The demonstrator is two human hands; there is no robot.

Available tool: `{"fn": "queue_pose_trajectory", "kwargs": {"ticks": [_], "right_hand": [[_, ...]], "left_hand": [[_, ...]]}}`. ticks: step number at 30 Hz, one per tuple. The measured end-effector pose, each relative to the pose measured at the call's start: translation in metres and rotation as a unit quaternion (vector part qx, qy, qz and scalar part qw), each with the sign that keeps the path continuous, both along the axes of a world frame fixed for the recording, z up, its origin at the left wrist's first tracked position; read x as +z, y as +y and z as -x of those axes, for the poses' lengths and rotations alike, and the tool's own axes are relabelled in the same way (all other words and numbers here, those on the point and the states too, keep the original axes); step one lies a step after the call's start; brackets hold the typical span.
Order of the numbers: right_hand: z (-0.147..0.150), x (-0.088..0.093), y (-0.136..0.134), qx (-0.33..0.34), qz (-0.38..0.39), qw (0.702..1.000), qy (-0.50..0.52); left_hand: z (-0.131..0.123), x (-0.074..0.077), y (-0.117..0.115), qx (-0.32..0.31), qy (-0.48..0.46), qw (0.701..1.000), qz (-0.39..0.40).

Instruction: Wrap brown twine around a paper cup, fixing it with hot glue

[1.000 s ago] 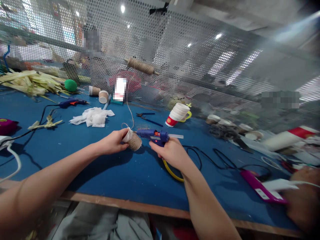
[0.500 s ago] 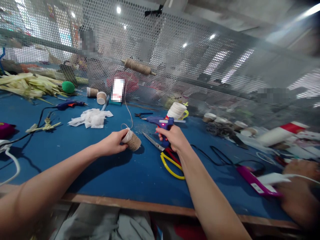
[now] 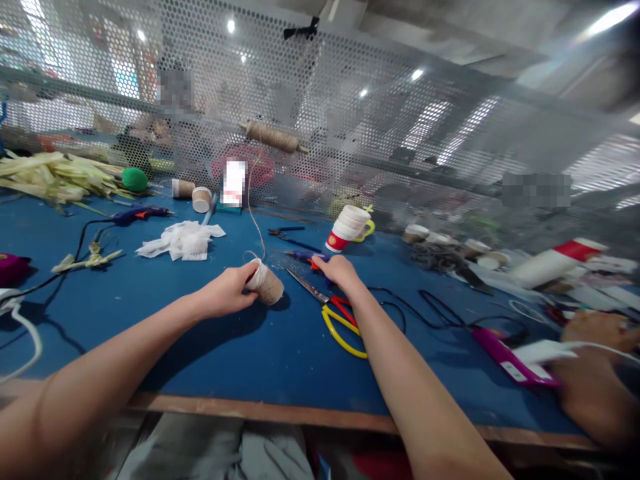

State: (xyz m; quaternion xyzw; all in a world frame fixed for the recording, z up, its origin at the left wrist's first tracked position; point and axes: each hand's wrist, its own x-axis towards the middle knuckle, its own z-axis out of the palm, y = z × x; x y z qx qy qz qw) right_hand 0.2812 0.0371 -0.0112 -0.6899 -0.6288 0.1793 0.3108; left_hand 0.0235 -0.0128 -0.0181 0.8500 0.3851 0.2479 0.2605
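Observation:
My left hand [image 3: 235,288] is closed round the white-edged end of a paper cup [image 3: 267,285] partly wrapped in brown twine. The cup lies tilted just above the blue table, its wrapped end to the right. A strand of twine [image 3: 259,227] runs from it up to a twine spool [image 3: 273,137] on the mesh screen. My right hand [image 3: 341,272] grips a dark blue glue gun [image 3: 303,255] with an orange trigger; the gun lies low on its side at the table, and the hand hides its handle. Scissors [image 3: 345,327] with red and yellow handles lie below that hand.
Stacked paper cups [image 3: 345,227] stand behind the glue gun, near pliers [image 3: 285,233]. White cloth scraps [image 3: 183,240], a second glue gun [image 3: 143,213] and pale husks [image 3: 55,177] lie left. At right are a purple power strip [image 3: 513,360], black cords and another person's hand [image 3: 600,333].
My right hand has lowered the glue gun from upright to lying on its side at the table. The left hand keeps its hold on the cup, almost unmoved.

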Motion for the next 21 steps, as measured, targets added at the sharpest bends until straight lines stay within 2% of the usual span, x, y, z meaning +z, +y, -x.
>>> {"fn": "queue_pose_trajectory", "kwargs": {"ticks": [3,5,6,8,11,15,18,21], "right_hand": [[0.017,0.015,-0.006,-0.017,-0.015,0.999,-0.030],[0.037,0.023,-0.010,0.012,-0.010,0.999,-0.031],[0.049,0.026,-0.013,0.053,0.000,0.998,-0.019],[0.073,0.030,-0.019,0.212,0.068,0.971,0.090],[0.098,0.031,-0.027,0.285,0.135,0.931,0.184],[0.109,0.030,-0.033,0.265,0.131,0.929,0.225],[0.103,0.032,-0.036,0.229,0.109,0.922,0.293],[0.092,0.037,-0.041,0.209,0.057,0.921,0.324]], "left_hand": [[0.000,0.000,-0.002,-0.008,0.006,1.000,-0.005],[-0.001,0.000,-0.004,-0.018,0.008,1.000,-0.012],[-0.001,0.000,-0.005,-0.023,0.009,1.000,-0.016],[-0.002,0.000,-0.007,-0.027,0.012,0.999,-0.028],[-0.004,0.001,-0.009,-0.029,0.019,0.999,-0.039],[-0.005,0.002,-0.010,-0.035,0.021,0.998,-0.039],[-0.004,0.001,-0.009,-0.042,0.009,0.998,-0.041],[-0.002,0.001,-0.007,-0.050,-0.034,0.998,-0.004]]}}
